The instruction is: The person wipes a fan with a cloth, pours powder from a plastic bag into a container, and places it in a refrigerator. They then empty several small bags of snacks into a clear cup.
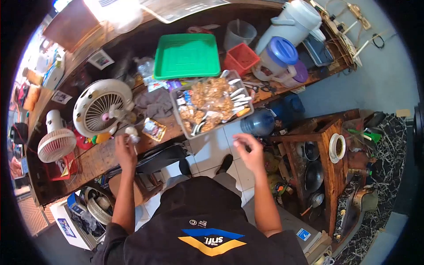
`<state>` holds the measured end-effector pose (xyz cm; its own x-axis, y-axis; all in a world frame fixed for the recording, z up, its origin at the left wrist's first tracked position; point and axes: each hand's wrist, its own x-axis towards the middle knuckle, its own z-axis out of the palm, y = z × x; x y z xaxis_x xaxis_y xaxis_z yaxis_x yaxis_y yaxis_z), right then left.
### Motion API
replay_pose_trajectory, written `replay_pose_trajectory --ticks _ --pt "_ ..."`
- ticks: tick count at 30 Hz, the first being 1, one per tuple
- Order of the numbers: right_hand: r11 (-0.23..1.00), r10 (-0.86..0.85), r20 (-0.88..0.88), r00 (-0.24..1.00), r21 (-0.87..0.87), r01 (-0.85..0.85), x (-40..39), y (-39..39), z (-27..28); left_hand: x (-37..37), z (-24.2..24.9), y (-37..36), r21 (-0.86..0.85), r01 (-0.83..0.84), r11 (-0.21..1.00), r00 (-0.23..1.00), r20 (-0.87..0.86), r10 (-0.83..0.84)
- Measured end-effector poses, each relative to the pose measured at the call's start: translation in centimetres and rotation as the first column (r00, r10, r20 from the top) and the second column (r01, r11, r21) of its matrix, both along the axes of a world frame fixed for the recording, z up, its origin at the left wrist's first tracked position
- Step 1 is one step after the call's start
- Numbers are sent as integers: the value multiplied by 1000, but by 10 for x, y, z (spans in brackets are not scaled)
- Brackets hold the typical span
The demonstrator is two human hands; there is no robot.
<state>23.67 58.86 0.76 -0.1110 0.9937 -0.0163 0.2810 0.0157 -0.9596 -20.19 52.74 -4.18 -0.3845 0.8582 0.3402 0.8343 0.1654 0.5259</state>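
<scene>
My left hand (pixel 126 153) is over the front edge of the wooden counter, its fingers drawn together at a small whitish crumpled thing (pixel 131 134), whose kind I cannot make out. Just right of it lies a gold and brown packet (pixel 154 129). In front of me a clear plastic container (pixel 180 120) juts over the counter's edge, filled with bagged brown snacks (pixel 212 98), small packets and several white-handled pieces (pixel 240 99). My right hand (pixel 251 154) hangs in the air below the container's right corner, fingers curved and apart, holding nothing.
A green tray (pixel 187 57), a red basket (pixel 241 59), a blue-lidded pitcher (pixel 278 57) and a large flask (pixel 291 24) stand behind. Fan parts (pixel 102 107) lie left. A water jug (pixel 258 123) and a wooden rack (pixel 338 176) with pans are at right.
</scene>
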Motion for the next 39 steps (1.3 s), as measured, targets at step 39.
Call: replay_pose_trajectory --ticks 39 --pt "778 412 204 888 429 -460 115 90 15 159 68 -33 299 -382 874 879 409 245"
